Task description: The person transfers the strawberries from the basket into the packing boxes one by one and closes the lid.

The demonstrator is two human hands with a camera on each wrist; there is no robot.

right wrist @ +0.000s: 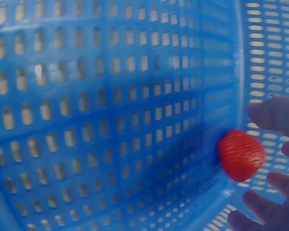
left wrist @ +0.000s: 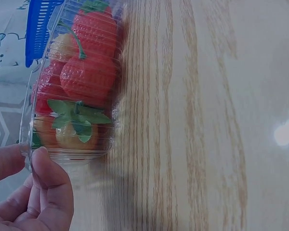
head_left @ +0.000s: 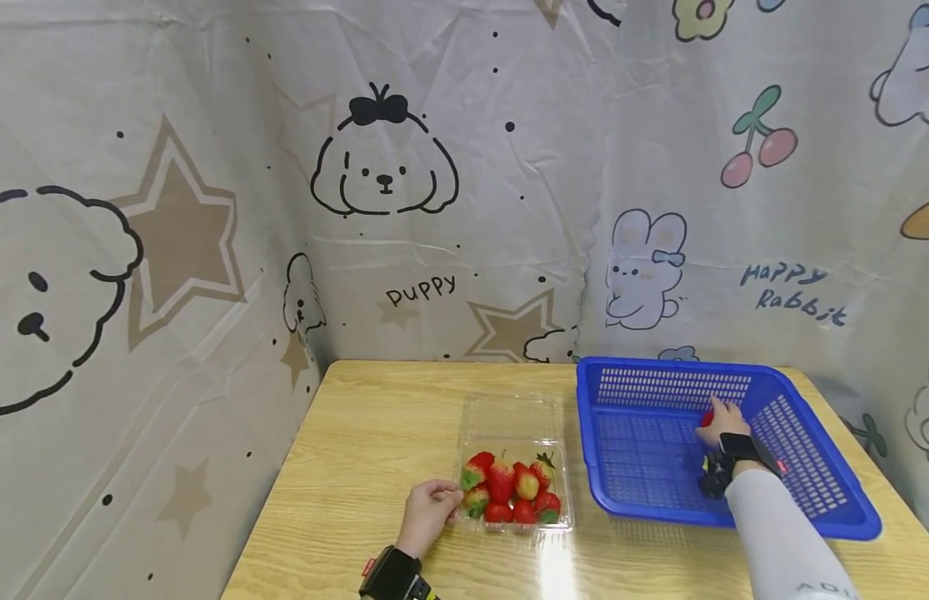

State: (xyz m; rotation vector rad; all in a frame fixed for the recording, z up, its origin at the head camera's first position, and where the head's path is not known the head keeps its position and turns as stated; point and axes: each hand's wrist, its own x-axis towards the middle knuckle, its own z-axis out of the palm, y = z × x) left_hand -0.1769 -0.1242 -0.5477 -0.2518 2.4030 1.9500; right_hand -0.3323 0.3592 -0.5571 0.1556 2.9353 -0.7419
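My left hand [head_left: 428, 512] pinches the left rim of a clear plastic box [head_left: 512, 421] between thumb and fingers. The box lies on the table with its lid folded back. Several strawberries [head_left: 501, 482] fill it, red with some pale patches, a few with green leaves. Over at the right, my right hand [head_left: 725, 423] reaches down into a blue plastic basket [head_left: 644, 492]. A single red strawberry [right wrist: 242, 155] lies in the basket's corner by the wall. In the right wrist view, the thumb and fingers are spread on either side of this strawberry.
Both the box and the basket stand on a light wood table [head_left: 344, 467], the basket near its right edge. A pale printed cloth [head_left: 464, 208] hangs behind the table and along its left side.
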